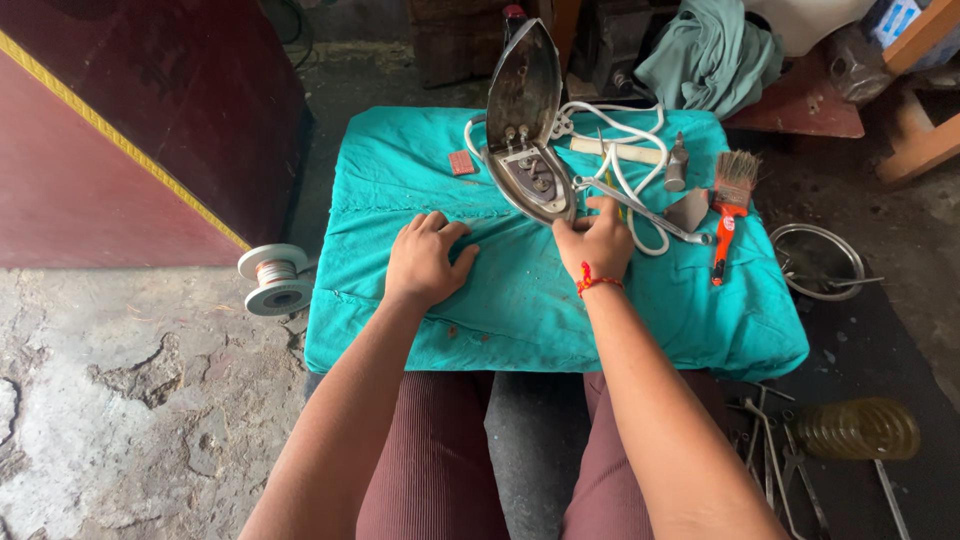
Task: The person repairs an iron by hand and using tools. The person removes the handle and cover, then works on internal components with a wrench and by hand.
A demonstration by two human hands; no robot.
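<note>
An opened clothes iron (527,125) stands tilted on its rear end on a teal cloth (520,300), its metal soleplate facing up and inner terminals showing. My right hand (597,238), with a red thread on the wrist, rests at the iron's lower end, fingers touching a metal tool (645,212) that lies beside it. My left hand (427,257) lies flat on the cloth to the left of the iron, fingers curled and holding nothing. A white power cord (622,150) loops behind the iron.
An orange-handled paintbrush (728,205), a small metal part (677,166) and a small red piece (461,162) lie on the cloth. A wire spool (274,279) sits on the floor at left, a steel bowl (816,262) at right, pliers (785,470) and a yellow coil (862,428) near my right knee.
</note>
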